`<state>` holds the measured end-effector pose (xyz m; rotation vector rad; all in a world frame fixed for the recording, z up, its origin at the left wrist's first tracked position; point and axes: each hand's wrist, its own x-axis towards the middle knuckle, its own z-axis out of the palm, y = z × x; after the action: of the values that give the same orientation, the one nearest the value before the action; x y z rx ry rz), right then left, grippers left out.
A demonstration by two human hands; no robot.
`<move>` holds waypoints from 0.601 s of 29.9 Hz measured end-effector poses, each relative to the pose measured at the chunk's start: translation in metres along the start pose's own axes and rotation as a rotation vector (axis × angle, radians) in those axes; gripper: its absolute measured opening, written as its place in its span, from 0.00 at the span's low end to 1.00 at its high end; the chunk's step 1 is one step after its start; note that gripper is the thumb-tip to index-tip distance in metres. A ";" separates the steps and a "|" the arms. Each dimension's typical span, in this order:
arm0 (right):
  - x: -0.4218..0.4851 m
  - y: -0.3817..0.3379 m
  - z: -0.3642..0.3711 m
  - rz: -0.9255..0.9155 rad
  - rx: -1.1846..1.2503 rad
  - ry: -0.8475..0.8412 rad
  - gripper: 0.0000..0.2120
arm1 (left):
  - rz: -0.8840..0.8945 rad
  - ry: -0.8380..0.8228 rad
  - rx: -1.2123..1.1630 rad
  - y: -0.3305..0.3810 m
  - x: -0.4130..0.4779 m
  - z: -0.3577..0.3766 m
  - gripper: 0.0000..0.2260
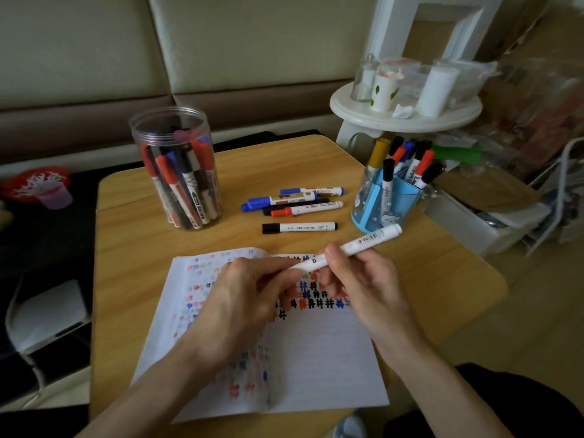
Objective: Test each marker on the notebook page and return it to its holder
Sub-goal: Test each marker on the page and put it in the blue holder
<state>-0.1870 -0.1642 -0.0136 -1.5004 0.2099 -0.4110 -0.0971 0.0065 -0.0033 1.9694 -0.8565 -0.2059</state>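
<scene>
Marker [363, 241] — left hand [246, 292] curled round its 9 o'clock end (cap hidden), right hand [366, 279] pinching the barrel: best pull straight along its axis, above the notebook [316, 358].

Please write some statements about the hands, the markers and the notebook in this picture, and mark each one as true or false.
1. The left hand and the right hand both hold one white marker above the notebook. True.
2. The clear jar is empty. False: it holds many markers.
3. Loose markers lie on the table between the jar and the blue holder. True.
4. The open notebook page is blank. False: it bears red, blue and black marks.
5. The blue holder lies on its side. False: it stands upright with markers in it.
</scene>
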 end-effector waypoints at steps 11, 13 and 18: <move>-0.016 0.003 0.008 -0.064 -0.059 -0.018 0.12 | -0.113 -0.163 -0.187 0.001 -0.010 -0.014 0.13; -0.015 0.002 0.009 -0.057 -0.071 -0.027 0.11 | -0.137 -0.164 -0.188 0.000 -0.009 -0.015 0.13; -0.019 0.010 0.022 0.009 -0.004 0.022 0.12 | -0.162 -0.045 -0.221 -0.007 -0.014 -0.014 0.07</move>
<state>-0.1946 -0.1362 -0.0239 -1.4986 0.2346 -0.4202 -0.0979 0.0271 -0.0040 1.8317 -0.6724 -0.4225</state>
